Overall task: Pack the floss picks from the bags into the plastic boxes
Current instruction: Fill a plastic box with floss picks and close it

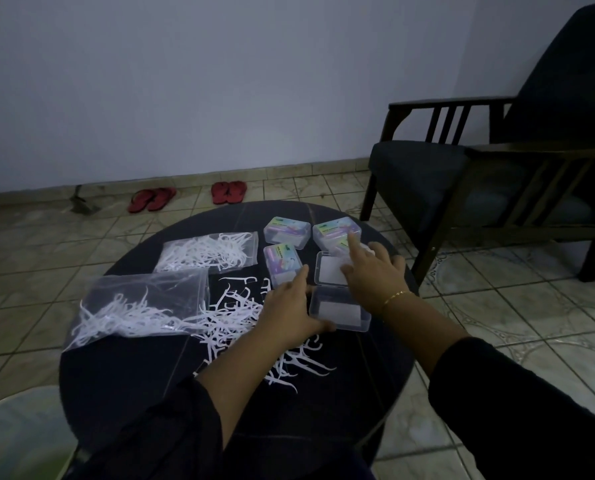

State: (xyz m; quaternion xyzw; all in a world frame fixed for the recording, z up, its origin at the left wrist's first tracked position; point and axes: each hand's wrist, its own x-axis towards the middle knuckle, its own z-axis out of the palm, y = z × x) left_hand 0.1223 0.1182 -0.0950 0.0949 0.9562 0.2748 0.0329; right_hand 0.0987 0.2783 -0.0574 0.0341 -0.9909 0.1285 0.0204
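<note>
Hands [289,306] [372,271] spread flat beside open empty box [339,308]; floss picks [123,318] in bags [140,306].

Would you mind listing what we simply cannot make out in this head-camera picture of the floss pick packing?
- Print on the labelled boxes: too small and dim in the head view.
- Open clear box: its left rim is covered by the left hand, so the contents there are unclear.
- Right hand: whatever lies beneath it is hidden.
- Count of loose floss picks: tangled and blurred, partly under the left arm.
- Chair: cut off by the right edge.
</note>
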